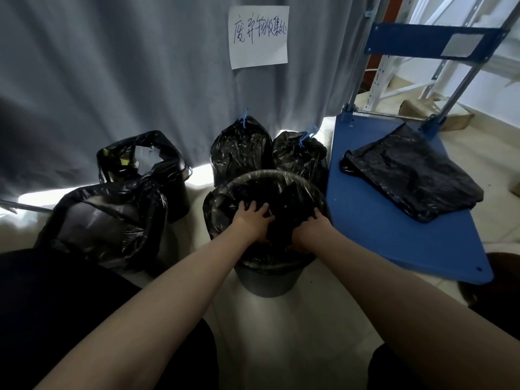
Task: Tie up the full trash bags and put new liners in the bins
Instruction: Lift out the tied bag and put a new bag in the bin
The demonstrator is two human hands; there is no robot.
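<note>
Bin (266, 282): near centre; black liner (281, 190) folded over its rim
Left hand (253, 218): fingers spread, pressing inside liner
Right hand (309, 229): fingers curled, gripping liner
Tied bags (239, 147): far, just behind bin

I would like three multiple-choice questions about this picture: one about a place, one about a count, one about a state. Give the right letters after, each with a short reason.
1. Where does the flat spare black bag lie?
A. on the blue cart
B. in a bin
C. on the curtain

2. How many tied bags with blue strings stand by the curtain?
A. one
B. two
C. four

3. What state is the bin under both hands in?
A. no liner
B. lidded
C. lined with a black liner

Answers:
1 A: it rests on the blue cart deck.
2 B: the left tied bag and the right tied bag.
3 C: the left hand and the right hand press into the black liner in the grey bin.
</note>
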